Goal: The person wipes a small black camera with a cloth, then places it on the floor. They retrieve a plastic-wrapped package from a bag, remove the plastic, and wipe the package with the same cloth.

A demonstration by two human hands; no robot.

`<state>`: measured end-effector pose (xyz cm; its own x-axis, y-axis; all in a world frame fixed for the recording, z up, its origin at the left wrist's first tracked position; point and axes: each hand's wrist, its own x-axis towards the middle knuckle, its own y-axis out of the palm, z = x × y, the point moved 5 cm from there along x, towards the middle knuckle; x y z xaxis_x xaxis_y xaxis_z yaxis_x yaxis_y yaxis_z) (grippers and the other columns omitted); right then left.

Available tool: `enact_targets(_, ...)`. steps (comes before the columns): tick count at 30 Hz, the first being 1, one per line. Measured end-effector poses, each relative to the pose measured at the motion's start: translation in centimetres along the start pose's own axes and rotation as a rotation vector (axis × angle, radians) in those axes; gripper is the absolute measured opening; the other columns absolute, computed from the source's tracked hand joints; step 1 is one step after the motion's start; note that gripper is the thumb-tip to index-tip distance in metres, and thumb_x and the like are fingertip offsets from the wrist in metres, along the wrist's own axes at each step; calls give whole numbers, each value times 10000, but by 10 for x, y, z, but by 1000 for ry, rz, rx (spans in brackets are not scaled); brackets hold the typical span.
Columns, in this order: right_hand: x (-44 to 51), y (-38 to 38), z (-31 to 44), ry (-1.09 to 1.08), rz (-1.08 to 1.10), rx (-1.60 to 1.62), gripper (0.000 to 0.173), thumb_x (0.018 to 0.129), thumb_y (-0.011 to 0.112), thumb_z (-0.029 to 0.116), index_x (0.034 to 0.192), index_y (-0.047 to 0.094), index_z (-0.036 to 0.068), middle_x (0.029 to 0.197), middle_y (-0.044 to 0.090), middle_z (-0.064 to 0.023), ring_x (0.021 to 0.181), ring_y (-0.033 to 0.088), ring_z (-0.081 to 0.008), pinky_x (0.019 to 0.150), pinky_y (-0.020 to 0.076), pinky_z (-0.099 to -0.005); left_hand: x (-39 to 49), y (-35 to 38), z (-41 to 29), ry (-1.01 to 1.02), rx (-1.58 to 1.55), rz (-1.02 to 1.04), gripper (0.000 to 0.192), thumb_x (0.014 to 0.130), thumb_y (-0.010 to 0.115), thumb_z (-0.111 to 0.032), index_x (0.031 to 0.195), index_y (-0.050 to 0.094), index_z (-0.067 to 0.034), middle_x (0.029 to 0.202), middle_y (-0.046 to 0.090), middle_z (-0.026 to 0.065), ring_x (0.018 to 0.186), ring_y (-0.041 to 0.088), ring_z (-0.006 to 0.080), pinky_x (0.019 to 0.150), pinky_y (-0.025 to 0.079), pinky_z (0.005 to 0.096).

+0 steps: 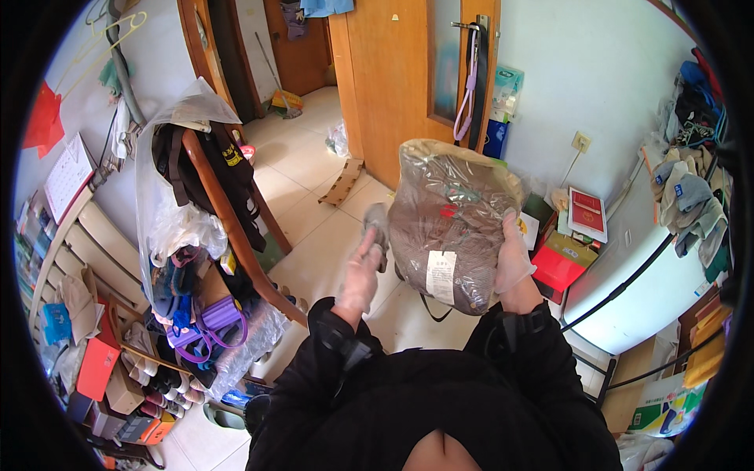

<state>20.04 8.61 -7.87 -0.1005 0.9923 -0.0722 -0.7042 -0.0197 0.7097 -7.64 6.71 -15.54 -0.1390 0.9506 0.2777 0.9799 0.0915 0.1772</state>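
Note:
My right hand [511,256], in a translucent glove, grips the right side of a clear plastic bag with a brown textile item [442,229] inside. A white label [441,275] with writing shows on its lower front, and a thin dark strap [435,311] hangs underneath. To the left, my left hand [360,274], gloved too, has its fingers around a crumpled grey cloth [377,226], blurred and apart from the bag. Both hands are in front of my body, above the tiled floor.
At left, a wooden chair [218,200] bears dark bags, plastic and a purple handbag [221,327]. Shoes and shoeboxes [97,365] sit lower left. A wooden door [394,88] is ahead. Red boxes [554,265] and a white appliance [624,288] stand at right; cardboard [343,182] lies on the floor.

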Motion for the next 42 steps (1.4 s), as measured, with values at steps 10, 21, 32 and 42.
enact_targets(10, 3, 5, -6, 70, 65, -74, 639, 1094, 454, 554, 1501, 496, 64, 1483, 590, -122, 1301, 605, -315, 1106, 501, -481, -9, 32, -1, -363, -833, 415, 689, 1023, 644, -390, 1538, 417, 8, 1526, 530, 181, 1378, 541, 309, 1183, 423, 466)
enact_targets(21, 5, -16, -30, 135, 220, -153, 689, 1091, 470, 542, 1585, 385, 70, 1572, 497, -110, 1420, 499, -290, 1191, 404, -471, -6, 43, -44, -293, -621, 97, 410, 981, 697, -171, 1334, 581, 1, 1239, 687, 126, 1093, 681, 264, 994, 555, 431)
enact_targets(32, -16, -42, -43, 90, 246, -276, 552, 974, 700, 145, 1467, 511, -14, 1384, 658, -114, 1235, 648, -240, 1115, 477, -409, -2, 42, -50, -397, -210, 30, 414, 960, 737, -161, 1320, 607, -4, 1140, 719, 96, 1022, 702, 225, 907, 576, 378)
enact_targets(42, -8, -51, -30, 52, 128, -192, 500, 983, 676, 67, 1447, 517, -30, 1345, 673, -134, 1177, 684, -262, 1055, 544, -411, 0, 29, -39, -450, -295, 303, 424, 959, 721, -266, 1282, 618, -12, 1018, 720, 47, 808, 669, 147, 698, 521, 293)
